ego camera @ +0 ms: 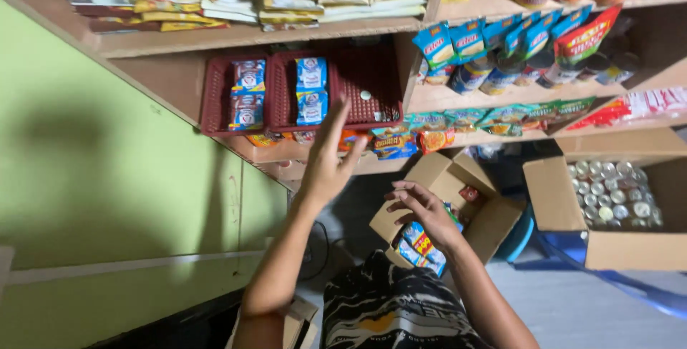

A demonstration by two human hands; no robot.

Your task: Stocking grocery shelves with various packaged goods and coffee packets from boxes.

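My left hand (329, 154) is raised with fingers spread and nothing in it, just below a dark red plastic basket (372, 70) on a wooden shelf. That basket holds two blue and white packets (310, 90). A second red basket (215, 95) to its left holds similar packets (247, 91). My right hand (422, 213) reaches down into a small open cardboard box (494, 224) on my lap. Its fingers curl over blue and yellow packets (418, 245) inside; whether they grip one I cannot tell.
Wooden shelves (243, 36) carry stacked yellow packets above and blue pouches and tins (501, 56) to the right. A larger open carton (622, 249) full of round tin tops stands at the right. A green wall (93, 177) fills the left.
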